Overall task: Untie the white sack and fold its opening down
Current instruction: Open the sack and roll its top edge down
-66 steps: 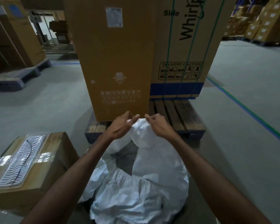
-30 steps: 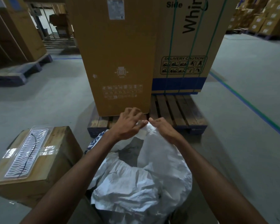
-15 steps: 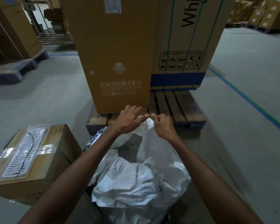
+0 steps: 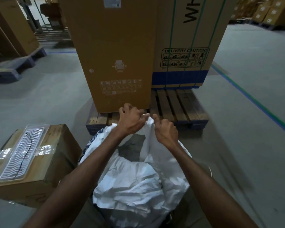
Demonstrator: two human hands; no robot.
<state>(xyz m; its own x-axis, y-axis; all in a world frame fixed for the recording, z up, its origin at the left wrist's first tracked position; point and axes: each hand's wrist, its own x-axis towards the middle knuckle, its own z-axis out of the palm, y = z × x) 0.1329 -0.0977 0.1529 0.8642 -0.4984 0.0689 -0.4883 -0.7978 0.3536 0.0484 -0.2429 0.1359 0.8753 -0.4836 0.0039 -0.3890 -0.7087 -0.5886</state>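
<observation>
The white sack (image 4: 138, 183) stands on the floor right in front of me, crumpled, with a dark gap in its folds near the top. Its far top edge is gathered into a peak. My left hand (image 4: 132, 120) pinches that peak from the left with curled fingers. My right hand (image 4: 165, 130) grips the same bunched fabric from the right, thumb up. The two hands almost touch above the sack. A tie or knot is hidden between the fingers.
A brown carton (image 4: 31, 162) with a clear plastic sleeve on top sits close at the left. Just beyond the sack lies a wooden pallet (image 4: 174, 106) bearing two tall cardboard boxes (image 4: 115, 51). Grey concrete floor with a blue-green line (image 4: 253, 99) runs at the right.
My hands came together at the sack's top edge and now pinch the bunched peak tightly. The view has drifted slightly closer to the tall boxes.
</observation>
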